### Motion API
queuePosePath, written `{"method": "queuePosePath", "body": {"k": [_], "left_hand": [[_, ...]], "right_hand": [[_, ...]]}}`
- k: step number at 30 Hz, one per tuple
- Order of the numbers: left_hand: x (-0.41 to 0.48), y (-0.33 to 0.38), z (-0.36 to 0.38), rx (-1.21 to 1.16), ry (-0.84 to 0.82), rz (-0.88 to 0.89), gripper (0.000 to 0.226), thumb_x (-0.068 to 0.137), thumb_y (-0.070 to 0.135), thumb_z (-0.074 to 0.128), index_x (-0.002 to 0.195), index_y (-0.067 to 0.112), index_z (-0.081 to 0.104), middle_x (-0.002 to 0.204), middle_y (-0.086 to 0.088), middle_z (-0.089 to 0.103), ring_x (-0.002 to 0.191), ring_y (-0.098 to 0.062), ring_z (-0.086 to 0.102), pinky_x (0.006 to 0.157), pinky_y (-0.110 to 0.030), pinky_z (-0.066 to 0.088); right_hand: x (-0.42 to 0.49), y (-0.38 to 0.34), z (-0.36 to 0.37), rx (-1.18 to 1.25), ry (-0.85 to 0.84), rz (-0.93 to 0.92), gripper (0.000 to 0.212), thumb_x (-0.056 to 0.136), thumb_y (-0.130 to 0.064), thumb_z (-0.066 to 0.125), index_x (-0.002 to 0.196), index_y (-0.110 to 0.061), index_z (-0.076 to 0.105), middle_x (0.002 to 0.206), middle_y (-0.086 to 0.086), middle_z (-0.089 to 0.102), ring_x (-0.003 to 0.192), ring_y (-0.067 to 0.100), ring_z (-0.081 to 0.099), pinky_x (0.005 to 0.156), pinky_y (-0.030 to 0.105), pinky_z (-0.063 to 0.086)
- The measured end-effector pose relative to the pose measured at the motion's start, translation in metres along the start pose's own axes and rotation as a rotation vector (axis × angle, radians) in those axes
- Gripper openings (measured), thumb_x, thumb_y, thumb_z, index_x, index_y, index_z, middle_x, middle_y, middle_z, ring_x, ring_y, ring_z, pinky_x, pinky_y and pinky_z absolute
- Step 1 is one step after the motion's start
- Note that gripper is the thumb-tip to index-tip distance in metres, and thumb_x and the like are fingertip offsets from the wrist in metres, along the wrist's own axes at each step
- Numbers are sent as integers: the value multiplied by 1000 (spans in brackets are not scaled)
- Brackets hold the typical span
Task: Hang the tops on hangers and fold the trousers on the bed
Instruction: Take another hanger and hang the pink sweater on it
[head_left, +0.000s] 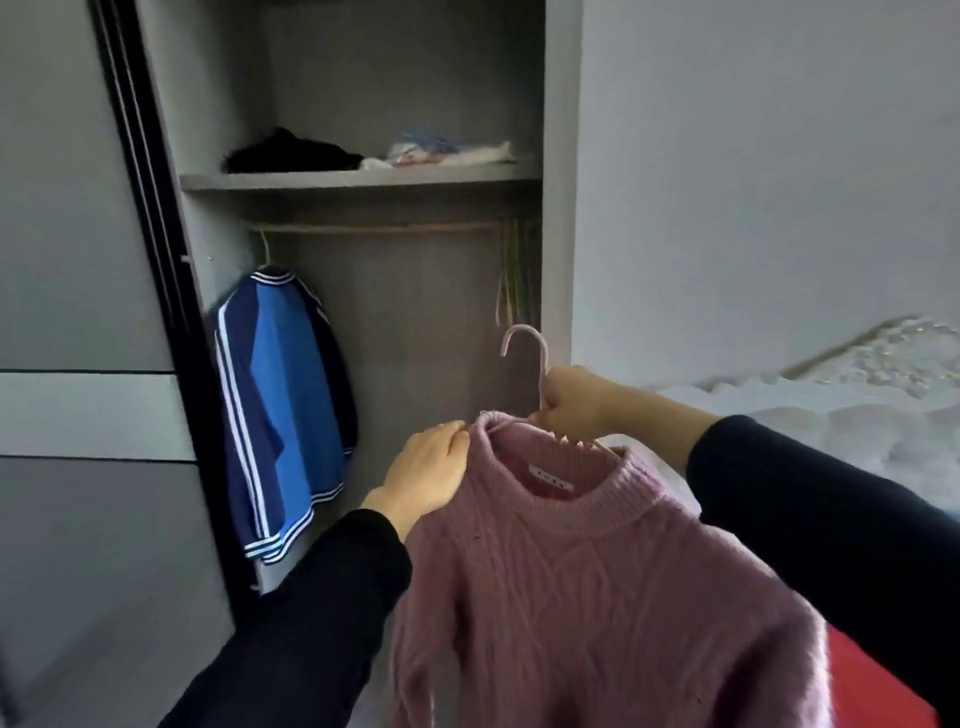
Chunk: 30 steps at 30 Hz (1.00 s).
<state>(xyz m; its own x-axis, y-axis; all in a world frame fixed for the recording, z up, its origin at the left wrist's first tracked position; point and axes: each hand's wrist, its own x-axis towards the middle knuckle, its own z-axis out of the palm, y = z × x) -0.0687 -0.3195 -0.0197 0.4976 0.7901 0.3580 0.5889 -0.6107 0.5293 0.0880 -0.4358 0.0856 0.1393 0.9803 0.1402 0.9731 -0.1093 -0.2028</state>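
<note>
A pink knitted sweater (587, 587) hangs on a pink hanger (527, 345) in front of the open wardrobe. My right hand (571, 402) grips the hanger's stem just below the hook. My left hand (423, 473) pinches the sweater's left shoulder at the hanger's end. The hook stands below the wardrobe rail (374, 227) and does not touch it. A blue jacket with white stripes (275, 410) hangs from the rail at the left.
Several empty hangers (514, 275) hang at the rail's right end. The shelf (358, 179) above holds a dark garment (291, 153) and light folded items (447, 153). The sliding door (78, 312) is at left, the white bed (831, 431) at right, and something red (872, 686) lies low right.
</note>
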Motion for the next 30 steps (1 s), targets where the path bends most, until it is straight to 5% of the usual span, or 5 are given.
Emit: {"method": "queuePosePath", "body": {"k": [5,10,17,25,30], "left_hand": [[55,-71,-36,130,20,-34,47,103,34,25,142,16,44,147,-5,44,137,-23,37,113,-36,30],[133,-138,-58,248,92,-47,38,102,30,27,116,10,56,119,-9,57,115,-28,51,91,-47,46],[258,-211,-107,450,196,-44,40,101,30,32,133,13,50,136,-7,49,126,-27,41,98,-41,40],[384,-297,-189,481,319,-65,37,99,27,37,130,14,53,139,-7,47,130,-27,38,102,-39,36],[460,-348,-234,504,335,-27,40,100,30,37,136,17,49,150,-7,37,137,-26,31,108,-38,31]], "right_hand": [[104,-39,24,58,19,-13,18,89,-16,58,80,-1,61,86,14,68,84,31,67,73,37,55],[218,-66,43,147,74,-31,10,87,-13,56,87,-3,58,85,11,63,86,31,67,77,40,57],[377,-104,41,207,97,-121,15,87,-12,57,93,3,60,94,18,67,85,33,68,78,45,58],[534,-144,35,439,276,-95,18,85,-13,68,69,-6,65,61,4,63,50,13,60,37,16,40],[619,-164,41,655,348,17,25,83,-11,69,59,-7,66,46,2,61,40,13,56,44,21,42]]}}
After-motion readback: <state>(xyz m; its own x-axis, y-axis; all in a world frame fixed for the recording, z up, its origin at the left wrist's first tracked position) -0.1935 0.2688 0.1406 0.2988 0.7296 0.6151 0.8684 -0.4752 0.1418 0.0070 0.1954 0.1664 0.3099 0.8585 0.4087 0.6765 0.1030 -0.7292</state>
